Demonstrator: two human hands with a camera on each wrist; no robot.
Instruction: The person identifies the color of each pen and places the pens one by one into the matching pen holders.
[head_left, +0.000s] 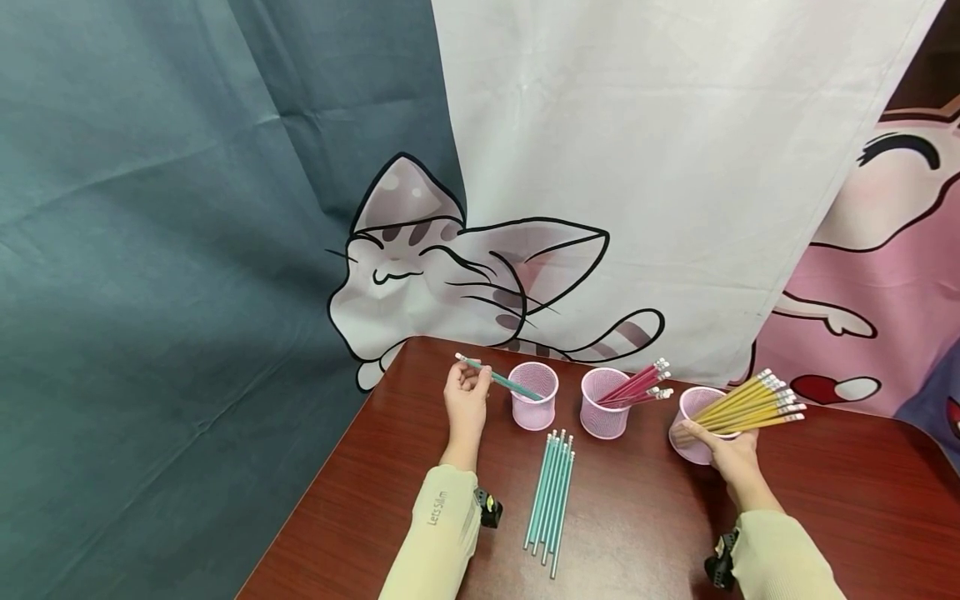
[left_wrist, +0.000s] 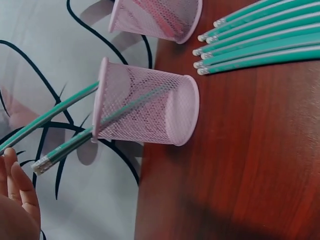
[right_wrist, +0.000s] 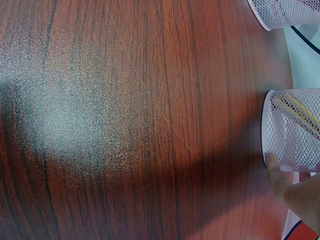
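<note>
My left hand [head_left: 465,408] pinches a green pencil [head_left: 504,382] near its eraser end. The pencil slants into the mouth of the left pink mesh cup [head_left: 534,414]. In the left wrist view, more green pencil [left_wrist: 65,150] with its eraser end out leans inside that same cup. Several green pencils [head_left: 551,496] lie side by side on the table in front of it. My right hand [head_left: 733,461] grips the right pink mesh cup [head_left: 684,442], which holds several yellow pencils [head_left: 742,404] leaning right. Part of this cup is hidden behind the hand.
Between those two cups stands a middle pink mesh cup [head_left: 603,422] with several dark pink pencils [head_left: 637,386] leaning right. The reddish-brown table [head_left: 630,517] ends at the back against a curtain [head_left: 675,167] printed with cartoon animals.
</note>
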